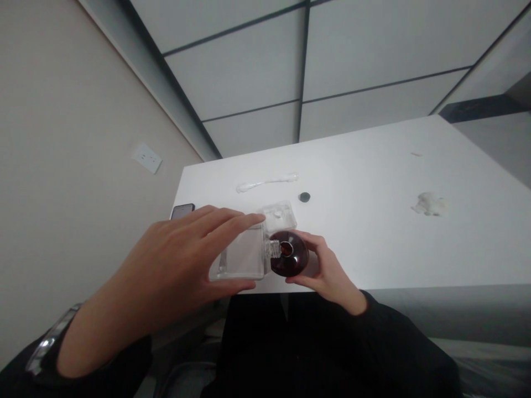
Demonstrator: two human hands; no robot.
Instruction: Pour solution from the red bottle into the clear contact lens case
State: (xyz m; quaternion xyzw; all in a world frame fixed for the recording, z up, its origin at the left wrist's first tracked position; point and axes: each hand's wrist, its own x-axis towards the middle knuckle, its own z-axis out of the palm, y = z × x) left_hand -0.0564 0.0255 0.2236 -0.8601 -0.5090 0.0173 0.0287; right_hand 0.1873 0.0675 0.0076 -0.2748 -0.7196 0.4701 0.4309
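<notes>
My left hand (186, 249) grips a clear, square-sided bottle (244, 254) tipped onto its side, thumb below and fingers along the top. The threaded neck of that bottle points right, over the round opening of a dark brown bottle (296, 265). Whether the two rims touch I cannot tell. Around the brown bottle's right side, the fingers and thumb of my right hand (326, 271) are closed. Just behind the bottles lies a clear square piece (284, 215) with a round mark in its middle. A small dark round disc, perhaps a cap (304, 197), rests beyond it.
The white table (365, 243) carries a white, twisted strip (267, 182) at the back and a crumpled whitish piece (430, 204) on the right. A phone (183, 210) lies at the left edge, by the wall with a socket (147, 158).
</notes>
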